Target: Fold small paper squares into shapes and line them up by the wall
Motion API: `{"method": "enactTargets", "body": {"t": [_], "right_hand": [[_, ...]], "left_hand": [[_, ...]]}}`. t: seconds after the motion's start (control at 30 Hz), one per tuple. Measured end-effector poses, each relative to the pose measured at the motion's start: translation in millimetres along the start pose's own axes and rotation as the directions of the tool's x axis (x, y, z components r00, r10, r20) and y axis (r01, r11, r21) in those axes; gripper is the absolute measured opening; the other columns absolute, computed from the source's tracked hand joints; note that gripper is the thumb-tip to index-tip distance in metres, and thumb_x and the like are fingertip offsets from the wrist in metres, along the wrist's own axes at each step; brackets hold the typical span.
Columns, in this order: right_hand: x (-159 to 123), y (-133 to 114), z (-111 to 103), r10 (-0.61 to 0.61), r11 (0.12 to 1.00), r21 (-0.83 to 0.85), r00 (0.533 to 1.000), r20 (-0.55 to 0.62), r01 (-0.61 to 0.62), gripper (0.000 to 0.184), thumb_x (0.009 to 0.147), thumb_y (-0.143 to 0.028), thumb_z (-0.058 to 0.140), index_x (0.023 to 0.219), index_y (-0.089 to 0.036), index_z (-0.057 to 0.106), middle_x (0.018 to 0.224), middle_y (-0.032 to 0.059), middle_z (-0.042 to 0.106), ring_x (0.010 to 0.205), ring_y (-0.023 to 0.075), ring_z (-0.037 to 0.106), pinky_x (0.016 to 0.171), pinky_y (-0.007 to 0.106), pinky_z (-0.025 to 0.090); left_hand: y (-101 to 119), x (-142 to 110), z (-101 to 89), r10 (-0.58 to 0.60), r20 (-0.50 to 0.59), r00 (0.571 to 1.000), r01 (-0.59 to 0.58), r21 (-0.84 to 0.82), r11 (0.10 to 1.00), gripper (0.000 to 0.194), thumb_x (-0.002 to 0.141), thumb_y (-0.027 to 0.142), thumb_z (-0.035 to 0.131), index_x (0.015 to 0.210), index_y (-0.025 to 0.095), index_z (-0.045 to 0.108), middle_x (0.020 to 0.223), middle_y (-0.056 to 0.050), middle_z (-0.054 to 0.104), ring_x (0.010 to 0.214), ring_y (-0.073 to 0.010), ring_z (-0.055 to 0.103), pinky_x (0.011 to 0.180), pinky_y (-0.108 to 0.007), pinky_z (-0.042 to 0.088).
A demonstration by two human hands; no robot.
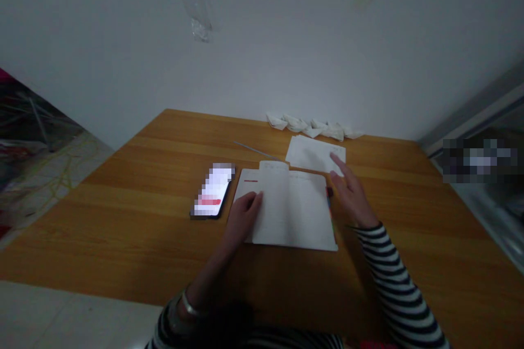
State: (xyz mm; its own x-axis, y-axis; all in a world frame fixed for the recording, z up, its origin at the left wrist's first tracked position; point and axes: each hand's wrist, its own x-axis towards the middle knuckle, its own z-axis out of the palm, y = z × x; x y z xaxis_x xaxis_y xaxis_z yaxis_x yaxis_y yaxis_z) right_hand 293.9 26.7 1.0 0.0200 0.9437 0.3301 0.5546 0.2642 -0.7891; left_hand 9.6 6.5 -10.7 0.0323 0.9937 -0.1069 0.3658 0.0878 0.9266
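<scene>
An open notebook (pixel 309 212) with pale pages and coloured tabs on its right edge lies in front of me. A narrower page or sheet (pixel 273 202) covers part of its left side and sticks out past the top. My left hand (pixel 244 215) is on the left side of the notebook, fingers curled and thumb pressed at the narrower sheet's edge. What lies under the curled fingers is hidden. My right hand (pixel 351 193) is to the right of the notebook, fingers stretched and apart, holding nothing. Its fingertips overlap the corner of some loose white sheets (pixel 313 154); contact cannot be made out.
Left of the notebook a phone (pixel 213 191) lies with its screen lit. A thin grey rod (pixel 256 150) lies behind the notebook. Several folded white papers (pixel 307 125) line the back of the wooden table (pixel 135 191), against the wall (pixel 254 54). A small dark object (pixel 329 192) touches the notebook's right edge.
</scene>
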Motion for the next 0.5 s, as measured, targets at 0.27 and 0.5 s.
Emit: {"method": "enactTargets", "body": {"t": [0.27, 0.5], "right_hand": [[-20, 0, 79, -0.014, 0.867, -0.443, 0.900, 0.435, 0.227, 0.058, 0.104, -0.042, 0.034, 0.155, -0.014, 0.036, 0.164, 0.0156, 0.028, 0.155, 0.0291, 0.015, 0.123, 0.060, 0.014], [-25, 4, 83, -0.042, 0.812, -0.521, 0.917, 0.396, 0.262, 0.056, 0.105, -0.039, 0.029, 0.157, -0.018, 0.031, 0.166, 0.0118, 0.025, 0.155, 0.0270, 0.015, 0.124, 0.057, 0.013]], "left_hand": [[-23, -11, -28.5, -0.019, -0.071, 0.997, 0.033, 0.208, 0.978, 0.044, 0.087, 0.055, 0.046, 0.059, 0.021, 0.044, 0.053, 0.004, 0.044, 0.052, -0.0140, 0.042, 0.051, -0.025, 0.027], [-31, -20, -35.4, -0.016, -0.040, 0.999, 0.027, 0.297, 0.954, 0.043, 0.090, 0.052, 0.044, 0.060, 0.021, 0.045, 0.054, 0.002, 0.049, 0.054, -0.0151, 0.044, 0.052, -0.026, 0.028]]}}
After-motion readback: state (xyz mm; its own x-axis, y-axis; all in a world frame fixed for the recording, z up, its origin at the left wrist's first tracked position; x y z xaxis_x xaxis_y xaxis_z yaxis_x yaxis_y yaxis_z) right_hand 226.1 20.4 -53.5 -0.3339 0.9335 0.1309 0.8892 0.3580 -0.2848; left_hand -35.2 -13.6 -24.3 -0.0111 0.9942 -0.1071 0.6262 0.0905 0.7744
